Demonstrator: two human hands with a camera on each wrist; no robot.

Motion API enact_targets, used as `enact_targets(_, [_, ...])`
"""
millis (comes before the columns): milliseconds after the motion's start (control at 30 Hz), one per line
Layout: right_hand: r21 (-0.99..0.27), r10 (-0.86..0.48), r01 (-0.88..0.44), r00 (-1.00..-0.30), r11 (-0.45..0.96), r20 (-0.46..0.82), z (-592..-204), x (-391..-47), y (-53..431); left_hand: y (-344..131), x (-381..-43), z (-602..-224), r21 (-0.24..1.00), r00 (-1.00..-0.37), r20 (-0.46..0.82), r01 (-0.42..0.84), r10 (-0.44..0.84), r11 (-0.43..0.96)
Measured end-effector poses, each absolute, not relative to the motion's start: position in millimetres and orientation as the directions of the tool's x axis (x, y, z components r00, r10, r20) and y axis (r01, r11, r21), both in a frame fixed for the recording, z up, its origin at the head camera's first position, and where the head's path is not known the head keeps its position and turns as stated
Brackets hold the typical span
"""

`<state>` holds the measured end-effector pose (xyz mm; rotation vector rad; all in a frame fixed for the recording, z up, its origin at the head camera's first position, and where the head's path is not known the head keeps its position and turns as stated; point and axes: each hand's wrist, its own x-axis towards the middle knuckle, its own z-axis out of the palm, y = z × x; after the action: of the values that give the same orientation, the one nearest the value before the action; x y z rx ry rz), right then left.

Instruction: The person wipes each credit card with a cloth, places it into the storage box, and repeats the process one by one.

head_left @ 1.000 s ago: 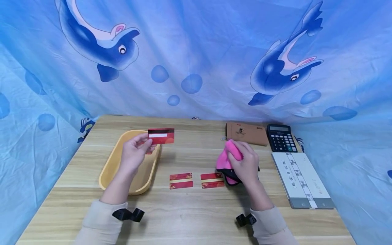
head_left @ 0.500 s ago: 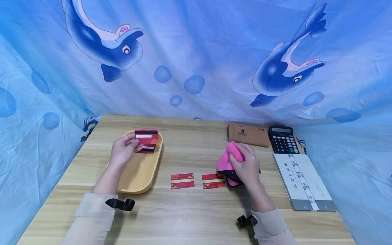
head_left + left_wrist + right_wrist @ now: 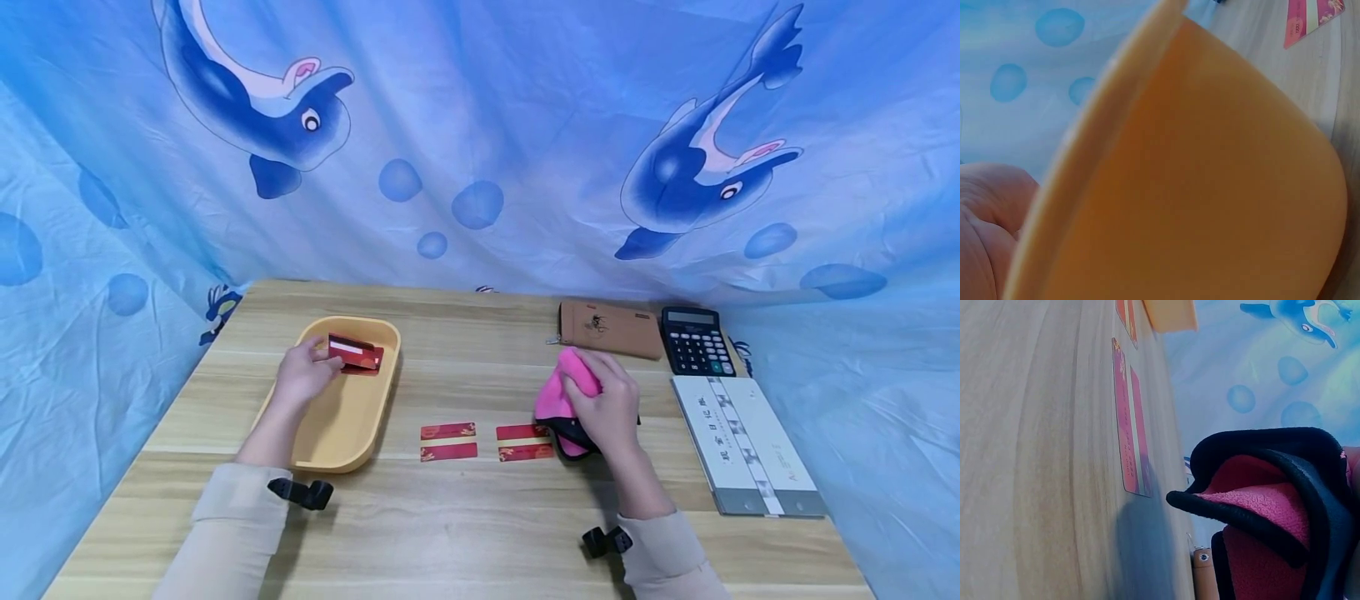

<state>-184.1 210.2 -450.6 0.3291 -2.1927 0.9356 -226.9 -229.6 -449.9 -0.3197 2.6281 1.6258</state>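
Note:
My left hand (image 3: 303,372) is over the yellow tray (image 3: 388,398), its thumb and fingers at the left edge of a red bank card (image 3: 356,353) with a dark stripe and a white strip. The card sits tilted over another red card inside the tray. My right hand (image 3: 606,398) grips a bunched pink cloth (image 3: 558,398) with black edging, held just above the table. In the right wrist view the cloth's folds (image 3: 1266,509) hang open. The tray's wall (image 3: 1210,169) fills most of the left wrist view, hiding the fingers and the card.
Two red-and-gold cards (image 3: 448,442) (image 3: 517,452) lie on the wooden table (image 3: 465,533) between the hands. At the back right are a brown zip wallet (image 3: 615,331) and a black calculator (image 3: 697,342). A white-and-grey account book (image 3: 750,450) lies at the right.
My left hand has moved left and lowered the card from above the tray's rim down into the tray, onto the other card. The right hand and the pink cloth have stayed put.

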Motion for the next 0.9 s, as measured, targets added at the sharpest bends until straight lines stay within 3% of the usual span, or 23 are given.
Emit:
enact_targets(467, [-0.525,0.038,-0.479,-0.712,0.704,0.701,-453.5,-185.7,213.1,-228.8,-227.3,-450.3,0.856,-0.977,-0.176,-0.211,-0.117,0.472])
enact_targets(667, [-0.533,0.047,-0.463,-0.722,0.708,0.69,-455.5,-184.2,217.6,-201.4,-213.8,-432.2,0.911,-0.985,0.087,0.017,-0.151,0.411])
enact_targets(900, [-0.533,0.055,-0.463,-0.717,0.708,0.695,-454.1,-183.6,221.4,-165.3,-193.2,-418.1,0.899,-0.955,0.295,0.29,0.035,0.327])
